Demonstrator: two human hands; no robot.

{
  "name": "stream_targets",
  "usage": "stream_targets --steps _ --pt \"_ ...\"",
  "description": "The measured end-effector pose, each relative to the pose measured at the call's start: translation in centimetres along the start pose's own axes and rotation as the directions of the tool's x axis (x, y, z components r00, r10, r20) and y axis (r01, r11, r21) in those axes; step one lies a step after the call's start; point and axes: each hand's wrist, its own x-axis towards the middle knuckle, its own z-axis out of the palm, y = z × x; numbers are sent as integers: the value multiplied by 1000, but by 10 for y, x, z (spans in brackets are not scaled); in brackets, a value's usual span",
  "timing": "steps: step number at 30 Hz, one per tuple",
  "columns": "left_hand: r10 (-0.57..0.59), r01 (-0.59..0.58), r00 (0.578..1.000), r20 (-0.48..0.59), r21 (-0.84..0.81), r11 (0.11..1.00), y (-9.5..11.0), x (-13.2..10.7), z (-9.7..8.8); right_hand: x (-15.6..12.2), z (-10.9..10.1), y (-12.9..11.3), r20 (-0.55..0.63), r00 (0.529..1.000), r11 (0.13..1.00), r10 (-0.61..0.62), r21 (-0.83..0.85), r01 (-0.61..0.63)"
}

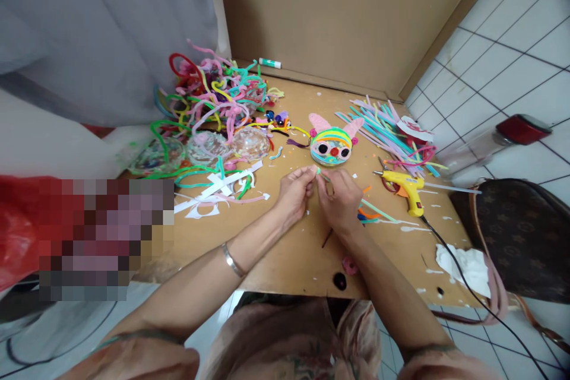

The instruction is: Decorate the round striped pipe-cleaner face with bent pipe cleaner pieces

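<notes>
My left hand (297, 189) and my right hand (339, 193) meet over the middle of the table, fingertips pinched together. Between them shows a small pale green piece (317, 171), too small to tell its kind. Just beyond my fingers lies a round decorated animal face (332, 145) with pink ears, black eyes, a red nose and coloured pipe cleaner bands. Beside my right forearm are loose pipe cleaner pieces (378, 211) in pale green and orange. A pink ring (350, 265) and a black oval piece (339, 281) rest close to the table's front edge.
A yellow glue gun (403, 186) lies at the right, its cord running off the front. Pipe cleaners (383, 130) are bundled behind it. Tangled pipe cleaners (222, 95), clear plastic domes (252, 143) and paper strips (222, 190) crowd the left. A brown bag (521, 237) stands far right.
</notes>
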Motion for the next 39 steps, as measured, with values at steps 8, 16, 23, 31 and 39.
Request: stream_targets --steps 8,16,23,31,39 --pt "9 -10 998 -54 -24 1000 -3 -1 1 2 0 -2 68 998 1000 -5 -23 6" --pt "-33 31 997 -71 -24 999 -5 0 1 0 2 1 88 994 990 -68 -117 78" --pt "-56 55 998 -26 -22 998 -5 2 -2 3 1 1 79 994 990 -71 -117 80" --pt "-79 78 996 -30 -48 996 -5 5 -5 3 0 5 52 986 968 -156 -190 163" --pt "-102 100 993 -55 -46 994 -1 3 -1 3 0 12 132 990 997 -50 59 43"
